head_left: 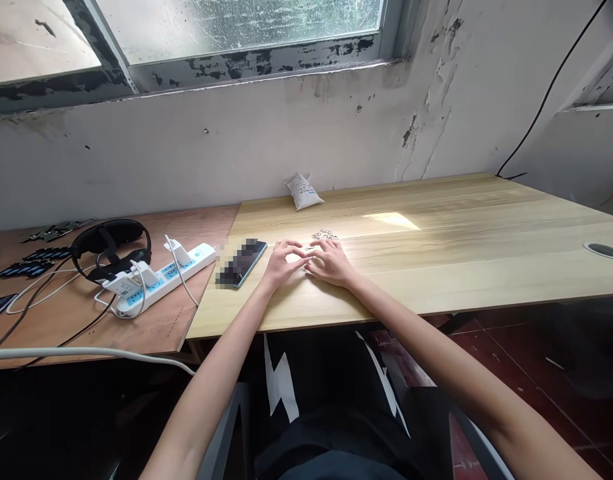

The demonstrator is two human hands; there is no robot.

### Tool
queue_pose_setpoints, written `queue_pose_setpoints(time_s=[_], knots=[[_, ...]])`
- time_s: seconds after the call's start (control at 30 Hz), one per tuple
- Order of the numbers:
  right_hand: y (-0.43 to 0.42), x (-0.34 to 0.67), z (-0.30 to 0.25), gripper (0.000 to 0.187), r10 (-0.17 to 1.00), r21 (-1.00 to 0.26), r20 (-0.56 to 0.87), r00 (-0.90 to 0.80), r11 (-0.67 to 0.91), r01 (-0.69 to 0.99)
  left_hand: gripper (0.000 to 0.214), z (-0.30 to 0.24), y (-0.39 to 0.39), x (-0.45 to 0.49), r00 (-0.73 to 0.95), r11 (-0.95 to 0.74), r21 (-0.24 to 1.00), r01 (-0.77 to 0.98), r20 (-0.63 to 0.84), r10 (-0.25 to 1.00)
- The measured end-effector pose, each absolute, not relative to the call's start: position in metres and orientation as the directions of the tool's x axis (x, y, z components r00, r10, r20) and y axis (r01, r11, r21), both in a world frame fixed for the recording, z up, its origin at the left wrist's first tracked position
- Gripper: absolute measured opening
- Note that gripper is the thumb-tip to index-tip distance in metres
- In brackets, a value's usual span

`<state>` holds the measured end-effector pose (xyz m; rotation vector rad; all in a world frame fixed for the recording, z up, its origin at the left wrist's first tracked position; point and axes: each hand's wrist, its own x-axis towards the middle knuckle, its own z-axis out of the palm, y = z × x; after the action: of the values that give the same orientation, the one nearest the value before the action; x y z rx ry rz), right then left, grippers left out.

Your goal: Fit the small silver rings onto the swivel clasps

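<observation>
The bare left hand (285,265) and the bare right hand (331,263) come together over the pale yellow, wood-grained tabletop (461,253), fingers bent, thumbs and forefingers nearly closed, tips touching or almost so; whether they pinch anything small I cannot tell; just beyond the fingertips lies a loose cluster of thin, dark, looped little pieces (324,235); beside the left hand rests a flat, dark phone with a light-blue edge (242,264), partly pixelated; farther back, near the stained white wall (236,147), sits a plump white printed packet (304,192); leftward, a reddish-brown wooden table (161,333) bears a long white power strip with blue socket panels (169,273) and a black headset (119,233).
</observation>
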<state>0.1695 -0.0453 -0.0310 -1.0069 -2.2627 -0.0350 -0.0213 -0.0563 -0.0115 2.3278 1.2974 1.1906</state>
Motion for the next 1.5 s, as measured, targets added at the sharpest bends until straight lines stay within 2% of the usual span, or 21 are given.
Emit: queue_pose_setpoints(time_s=[0.27,0.4,0.6,0.83,1.1,1.3,1.5], knots=[[-0.039,0.154,-0.035,0.014,0.664,-0.354,0.587,-0.464,0.726,0.59,0.006,-0.011,-0.056,-0.022,0.218,-0.576,0.544,0.61,0.583,0.782],[-0.039,0.159,-0.036,0.015,0.65,-0.392,0.613,-0.45,0.744,0.541,0.008,-0.012,-0.054,-0.024,0.175,-0.544,0.606,0.58,0.56,0.81],[-0.037,0.161,-0.037,0.018,0.632,-0.41,0.646,-0.429,0.761,0.504,0.01,-0.008,-0.053,-0.027,0.225,-0.525,0.71,0.468,0.479,0.849],[-0.035,0.162,-0.037,0.02,0.602,-0.387,0.665,-0.441,0.784,0.486,0.018,-0.012,-0.05,-0.028,0.139,-0.499,0.727,0.472,0.498,0.856],[-0.034,0.162,-0.039,0.02,0.604,-0.421,0.66,-0.446,0.79,0.446,0.018,-0.014,-0.05,-0.029,0.189,-0.485,0.773,0.409,0.448,0.874],[-0.042,0.165,-0.026,0.024,0.658,-0.58,0.572,-0.49,0.747,0.326,0.017,-0.011,-0.051,-0.029,0.183,-0.454,0.817,0.355,0.416,0.891],[-0.051,0.169,-0.009,0.033,0.71,-0.831,0.393,-0.585,0.547,0.106,0.017,-0.007,-0.05,-0.033,0.224,-0.433,0.863,0.26,0.383,0.896]])
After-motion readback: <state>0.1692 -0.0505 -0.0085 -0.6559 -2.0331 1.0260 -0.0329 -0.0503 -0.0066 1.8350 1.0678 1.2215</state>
